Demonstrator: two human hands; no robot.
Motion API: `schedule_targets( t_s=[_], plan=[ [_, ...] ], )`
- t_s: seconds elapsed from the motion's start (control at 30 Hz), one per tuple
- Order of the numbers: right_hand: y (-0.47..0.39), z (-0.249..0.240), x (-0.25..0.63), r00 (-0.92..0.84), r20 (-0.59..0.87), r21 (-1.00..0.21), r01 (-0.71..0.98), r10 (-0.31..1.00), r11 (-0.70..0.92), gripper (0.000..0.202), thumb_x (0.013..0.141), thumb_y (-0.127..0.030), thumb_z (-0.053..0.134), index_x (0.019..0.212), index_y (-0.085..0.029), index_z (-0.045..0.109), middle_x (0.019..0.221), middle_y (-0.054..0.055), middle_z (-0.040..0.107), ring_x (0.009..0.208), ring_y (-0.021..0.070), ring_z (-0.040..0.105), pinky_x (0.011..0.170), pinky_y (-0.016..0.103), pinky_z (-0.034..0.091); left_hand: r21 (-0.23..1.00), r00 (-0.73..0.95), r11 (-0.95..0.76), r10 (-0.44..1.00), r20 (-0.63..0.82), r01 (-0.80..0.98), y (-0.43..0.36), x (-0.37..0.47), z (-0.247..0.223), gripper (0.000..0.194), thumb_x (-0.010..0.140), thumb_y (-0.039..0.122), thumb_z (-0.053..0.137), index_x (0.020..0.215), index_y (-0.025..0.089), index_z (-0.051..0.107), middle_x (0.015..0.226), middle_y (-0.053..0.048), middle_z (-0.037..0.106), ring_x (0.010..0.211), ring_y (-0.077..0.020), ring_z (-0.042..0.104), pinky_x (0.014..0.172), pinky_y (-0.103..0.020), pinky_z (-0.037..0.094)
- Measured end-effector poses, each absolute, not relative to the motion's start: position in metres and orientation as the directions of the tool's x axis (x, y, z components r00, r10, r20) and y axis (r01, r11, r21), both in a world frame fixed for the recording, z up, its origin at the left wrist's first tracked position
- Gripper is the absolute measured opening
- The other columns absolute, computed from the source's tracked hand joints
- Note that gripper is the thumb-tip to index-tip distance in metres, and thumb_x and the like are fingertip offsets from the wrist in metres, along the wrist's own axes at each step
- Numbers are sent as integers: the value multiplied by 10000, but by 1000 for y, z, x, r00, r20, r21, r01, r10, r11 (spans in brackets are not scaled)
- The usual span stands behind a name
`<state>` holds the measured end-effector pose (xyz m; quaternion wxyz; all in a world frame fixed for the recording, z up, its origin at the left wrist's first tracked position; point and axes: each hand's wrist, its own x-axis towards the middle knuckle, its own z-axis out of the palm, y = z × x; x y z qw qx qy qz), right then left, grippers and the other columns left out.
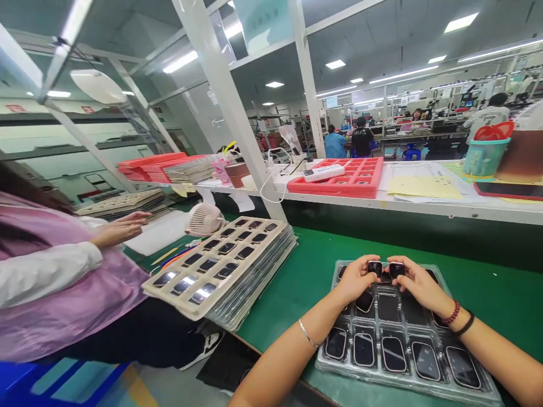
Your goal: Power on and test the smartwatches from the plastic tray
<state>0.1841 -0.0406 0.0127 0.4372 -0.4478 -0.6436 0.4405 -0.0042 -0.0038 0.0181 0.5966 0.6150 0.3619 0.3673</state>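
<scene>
My left hand (357, 278) pinches a small dark smartwatch body (375, 268) with a light metal rim between thumb and fingers. In my right hand (419, 284) is a second smartwatch body (397, 270), held upright the same way. The two are side by side with a small gap, above the far rows of a clear plastic tray (373, 376). Rounded-square watch bodies fill the tray's near row, among them one (393, 353) in the middle. Farther up, some pockets hold watches, and others near the centre look bare. My hands partly hide the far rows.
Left of my tray, a tall stack of trays (254, 271) carries more watch bodies on top. A small fan (205, 219) stands behind it. A co-worker's hands (123, 229) are at the far left. The shelf (416, 204) ahead holds a red tray (360, 178), papers and cups.
</scene>
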Motion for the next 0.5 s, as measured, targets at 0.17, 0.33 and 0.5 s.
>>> schedule_targets(
  t_s=[0.17, 0.33, 0.5],
  plan=[
    [-41, 16, 185, -187, 164, -966, 170, 969, 196, 328, 816, -247, 490, 1141, -205, 506, 1012, 67, 616, 729, 164, 620, 597, 290, 516, 999, 467, -26, 884, 13, 21, -2, -5, 19, 414, 704, 95, 560, 1116, 137, 534, 933, -60, 648, 707, -109, 622, 534, -162, 403],
    [-38, 13, 187, -155, 177, -964, 171, 972, 203, 279, 840, -297, 477, 1097, -203, 535, 969, 62, 647, 645, 144, 611, 562, 278, 498, 1000, 483, -22, 875, 24, -11, -3, -5, 20, 418, 694, 98, 560, 1108, 142, 528, 967, -67, 654, 712, -116, 625, 540, -175, 410],
    [-38, 15, 186, -149, 185, -964, 162, 971, 209, 261, 818, -255, 470, 1065, -198, 534, 966, 58, 652, 631, 140, 610, 563, 276, 488, 1000, 476, -19, 879, 17, 1, -4, -6, 21, 404, 693, 103, 569, 1093, 148, 538, 946, -55, 651, 695, -104, 622, 544, -169, 412]
  ],
)
